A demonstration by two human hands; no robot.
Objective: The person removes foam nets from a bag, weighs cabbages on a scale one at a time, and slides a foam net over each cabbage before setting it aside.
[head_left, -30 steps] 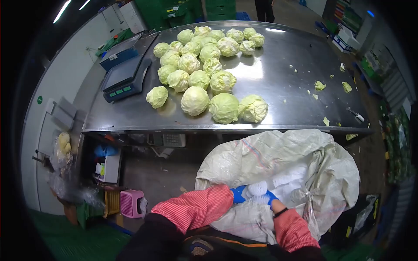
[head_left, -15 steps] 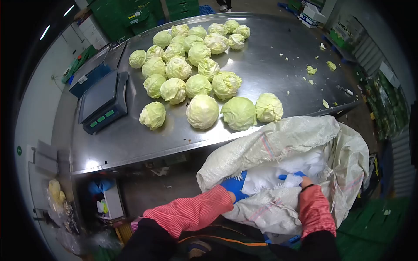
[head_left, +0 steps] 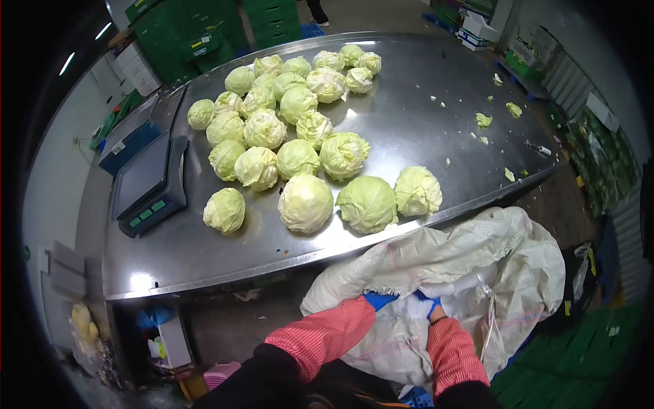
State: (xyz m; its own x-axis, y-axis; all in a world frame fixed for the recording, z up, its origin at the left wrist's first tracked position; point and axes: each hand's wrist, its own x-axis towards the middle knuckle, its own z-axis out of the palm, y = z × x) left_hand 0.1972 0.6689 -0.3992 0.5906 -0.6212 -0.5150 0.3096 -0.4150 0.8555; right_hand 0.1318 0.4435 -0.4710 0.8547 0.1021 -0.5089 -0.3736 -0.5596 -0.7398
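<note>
My left hand (head_left: 381,300), in a blue glove, reaches into the mouth of a white woven sack (head_left: 402,344). Its fingers lie mostly behind the sack's frayed edge, so their grip is hidden. Close beside it, my right hand (head_left: 429,305) shows blue fingers curled at soft white material (head_left: 463,290) inside the sack; what kind of material it is I cannot make out. Both forearms wear red checked sleeves. The sack is bunched against the near edge of the metal table (head_left: 436,136). Several pale green cabbages (head_left: 368,204) stand on that table, the nearest just beyond the sack.
A scale (head_left: 146,187) sits on the table's left side. Loose leaf scraps (head_left: 484,120) and a small knife-like tool (head_left: 539,148) lie at the right. Green crates (head_left: 272,20) stand behind, near another person's foot. A pink basket (head_left: 221,374) is below left.
My hands have come closer together inside the sack, the right one moving left. The sack's rim has folded inward and covers more of the white material. The camera view has shifted slightly.
</note>
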